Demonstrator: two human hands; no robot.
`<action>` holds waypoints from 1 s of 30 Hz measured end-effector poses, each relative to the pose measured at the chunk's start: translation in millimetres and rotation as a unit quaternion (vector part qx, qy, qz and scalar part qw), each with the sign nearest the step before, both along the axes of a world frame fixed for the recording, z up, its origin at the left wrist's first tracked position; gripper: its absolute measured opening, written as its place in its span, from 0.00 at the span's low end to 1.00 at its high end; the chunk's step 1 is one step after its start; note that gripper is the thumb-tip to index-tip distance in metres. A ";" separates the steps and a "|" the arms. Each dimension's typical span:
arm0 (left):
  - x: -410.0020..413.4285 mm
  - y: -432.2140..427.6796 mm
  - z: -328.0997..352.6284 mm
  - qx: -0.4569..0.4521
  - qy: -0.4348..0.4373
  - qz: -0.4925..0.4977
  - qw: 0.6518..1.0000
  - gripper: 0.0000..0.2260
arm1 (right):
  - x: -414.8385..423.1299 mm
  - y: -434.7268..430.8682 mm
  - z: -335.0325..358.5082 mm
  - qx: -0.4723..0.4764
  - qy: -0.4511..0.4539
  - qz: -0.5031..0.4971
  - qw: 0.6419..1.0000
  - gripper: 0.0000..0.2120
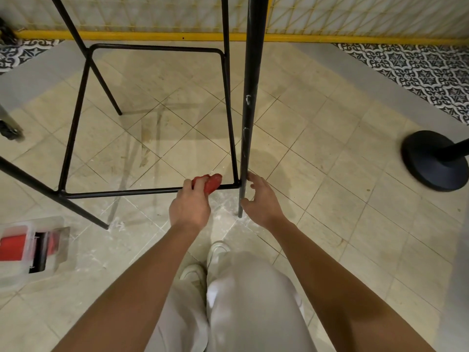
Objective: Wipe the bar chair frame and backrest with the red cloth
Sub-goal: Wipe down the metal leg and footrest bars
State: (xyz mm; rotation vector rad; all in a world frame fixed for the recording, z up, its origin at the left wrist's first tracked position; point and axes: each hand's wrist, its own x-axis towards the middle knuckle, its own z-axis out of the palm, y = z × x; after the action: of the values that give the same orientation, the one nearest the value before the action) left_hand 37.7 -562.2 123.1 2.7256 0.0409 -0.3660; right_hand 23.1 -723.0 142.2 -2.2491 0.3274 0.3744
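Down near floor, past pale trousers point(248, 301): left hand point(189, 207) clamps crumpled red cloth point(209, 182) onto thin black metal footrest rail point(139, 191), close to corner joint. Right hand point(261, 199) curls round scuffed black tubular leg point(250, 110), steadying. Step: wiping lower frame. Next, likely: slide cloth along rail, then up leg; backrest out of view. Beyond: glossy beige tiled floor point(317, 174), yellow mesh barrier point(355, 37).

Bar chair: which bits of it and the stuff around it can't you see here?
In the head view:
- The bar chair: seat and backrest cut off by the top edge.
- The red cloth: mostly hidden inside the left hand.
- The clear box: blurred, cut by the left edge.
- The stanchion: post cut off by the right edge.
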 end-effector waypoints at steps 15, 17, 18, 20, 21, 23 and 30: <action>-8.8 23.5 -1.8 -0.012 0.006 0.074 0.997 0.17 | -2.7 -2.2 1.4 -0.010 0.012 -0.004 1.000 0.35; -5.3 37.3 -2.8 0.003 0.009 0.098 0.995 0.17 | -4.4 -2.2 0.7 -0.008 0.014 -0.009 1.000 0.35; -3.4 43.0 -2.7 0.012 0.010 0.100 0.995 0.16 | -4.7 -1.6 0.5 -0.006 0.015 -0.010 1.000 0.36; -0.4 48.1 -3.1 0.015 0.014 0.100 0.995 0.16 | -4.7 -1.3 -0.4 0.000 0.019 -0.013 1.000 0.37; 0.1 47.9 -3.6 0.011 0.016 0.104 0.994 0.15 | -4.2 -0.9 -0.9 0.002 0.021 -0.016 1.000 0.37; 0.3 43.1 -2.8 -0.003 0.018 0.122 0.992 0.15 | -3.6 0.8 -2.1 0.003 0.026 -0.020 0.999 0.38; 0.9 2.3 6.2 0.010 -0.007 0.011 1.000 0.14 | -5.6 7.5 -6.4 -0.004 0.022 -0.048 0.999 0.39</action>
State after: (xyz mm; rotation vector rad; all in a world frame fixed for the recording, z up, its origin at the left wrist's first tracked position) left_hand 38.7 -559.8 129.4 2.7444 0.0713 -0.3419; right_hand 17.4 -715.5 135.8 -2.2250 0.4593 0.3736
